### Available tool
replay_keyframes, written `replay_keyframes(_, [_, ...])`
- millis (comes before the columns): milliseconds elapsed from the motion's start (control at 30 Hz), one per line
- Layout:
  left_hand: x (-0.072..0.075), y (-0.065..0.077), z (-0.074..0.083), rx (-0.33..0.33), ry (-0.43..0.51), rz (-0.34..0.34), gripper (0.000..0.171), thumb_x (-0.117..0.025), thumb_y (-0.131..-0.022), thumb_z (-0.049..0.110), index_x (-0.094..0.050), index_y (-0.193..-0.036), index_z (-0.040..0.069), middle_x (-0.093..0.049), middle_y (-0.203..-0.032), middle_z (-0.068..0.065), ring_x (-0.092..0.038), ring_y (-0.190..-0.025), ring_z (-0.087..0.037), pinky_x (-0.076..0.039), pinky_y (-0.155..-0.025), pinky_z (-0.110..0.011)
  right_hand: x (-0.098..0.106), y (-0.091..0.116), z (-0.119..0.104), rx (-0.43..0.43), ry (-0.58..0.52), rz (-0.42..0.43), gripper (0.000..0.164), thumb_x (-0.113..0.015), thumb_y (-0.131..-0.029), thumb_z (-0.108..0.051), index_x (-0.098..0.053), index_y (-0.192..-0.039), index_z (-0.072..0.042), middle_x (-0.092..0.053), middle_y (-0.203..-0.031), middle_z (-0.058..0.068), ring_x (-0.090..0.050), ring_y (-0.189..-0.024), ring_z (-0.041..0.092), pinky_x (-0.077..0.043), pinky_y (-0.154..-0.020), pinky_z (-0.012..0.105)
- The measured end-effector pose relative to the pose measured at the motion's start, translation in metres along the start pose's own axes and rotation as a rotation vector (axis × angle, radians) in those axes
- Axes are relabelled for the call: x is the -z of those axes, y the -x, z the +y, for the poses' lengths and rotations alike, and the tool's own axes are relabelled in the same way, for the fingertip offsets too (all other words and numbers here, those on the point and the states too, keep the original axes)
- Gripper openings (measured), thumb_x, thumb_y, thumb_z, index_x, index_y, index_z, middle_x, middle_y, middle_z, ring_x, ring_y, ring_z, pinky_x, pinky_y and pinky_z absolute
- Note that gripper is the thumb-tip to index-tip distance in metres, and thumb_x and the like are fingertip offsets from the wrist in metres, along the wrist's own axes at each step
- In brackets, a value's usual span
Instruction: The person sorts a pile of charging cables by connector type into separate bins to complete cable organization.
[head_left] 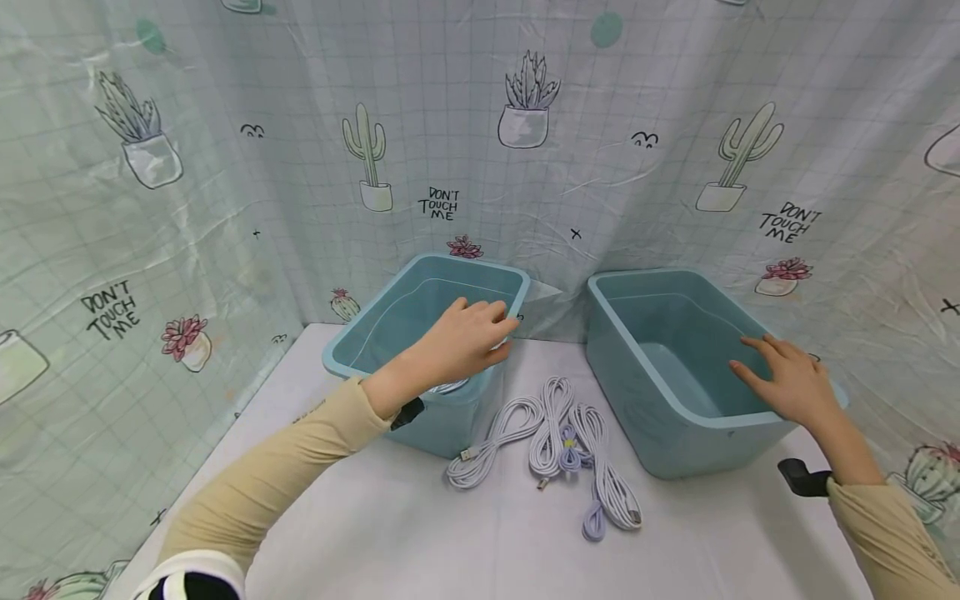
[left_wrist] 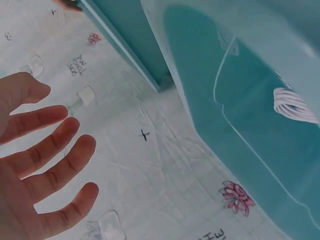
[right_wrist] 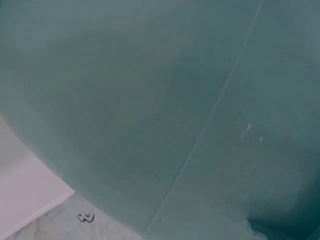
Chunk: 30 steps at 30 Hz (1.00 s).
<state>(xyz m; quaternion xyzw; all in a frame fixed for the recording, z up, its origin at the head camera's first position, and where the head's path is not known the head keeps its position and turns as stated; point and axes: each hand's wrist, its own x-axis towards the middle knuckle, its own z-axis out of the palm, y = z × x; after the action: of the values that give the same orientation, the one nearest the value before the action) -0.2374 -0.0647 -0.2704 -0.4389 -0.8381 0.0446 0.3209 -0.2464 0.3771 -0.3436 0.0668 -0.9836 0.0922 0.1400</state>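
Observation:
My left hand (head_left: 468,337) is over the right side of the left blue-green bin (head_left: 367,333). Its fingers are loosely bent and spread in the left wrist view, with nothing in them. Inside that bin lies a coiled white cable (left_wrist: 294,105), mostly hidden by my arm in the head view. At the near right corner of the right bin (head_left: 626,379), my right hand (head_left: 791,383) has its fingers extended over the opening, holding nothing. Only the bin's wall (right_wrist: 150,110) fills most of the right wrist view; the hand itself is out of that picture.
Between the bins, several bundled white cables (head_left: 553,425) lie on the white table (head_left: 420,533). Small lavender cables (head_left: 593,523) lie among them. A patterned curtain (head_left: 465,167) stands close behind and beside the bins.

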Motion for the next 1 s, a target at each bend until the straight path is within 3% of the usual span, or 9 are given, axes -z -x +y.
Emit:
replay_keyframes(467, [-0.006,0.007,0.04,-0.104,-0.017,0.031,0.009,-0.054,-0.086,0.027,-0.054,-0.086,0.018,-0.051,-0.079,0.004,-0.044,-0.06,-0.011,-0.021,-0.055,-0.025,0.002,-0.001,0.001,-0.013,0.017,-0.072,0.061,-0.039,-0.09,-0.048,-0.038,-0.13,-0.001,-0.028,-0.133,0.037,-0.023,-0.118,0.056,-0.016,-0.086,0.07])
replay_keyframes(767, [-0.018,0.012,0.058,-0.113,-0.012,0.041,0.011,-0.053,-0.086,0.029,-0.055,-0.091,0.019,-0.052,-0.082,0.004,-0.043,-0.063,-0.011,-0.029,-0.057,-0.025,0.004,-0.001,0.002,-0.047,0.027,-0.113,0.066,-0.034,-0.09,-0.052,-0.035,-0.132,-0.001,-0.02,-0.136,0.038,-0.017,-0.121,0.057,-0.015,-0.086,0.07])
replay_keyframes(1000, [-0.033,0.017,0.075,-0.123,-0.042,-0.01,0.018,-0.051,-0.086,0.034,-0.057,-0.096,0.021,-0.054,-0.088,0.004,-0.049,-0.071,-0.011,-0.032,-0.059,-0.025,0.004,-0.001,0.002,-0.098,0.022,-0.139,0.07,-0.032,-0.089,-0.056,-0.033,-0.133,-0.002,-0.013,-0.137,0.038,-0.012,-0.122,0.058,-0.013,-0.086,0.071])
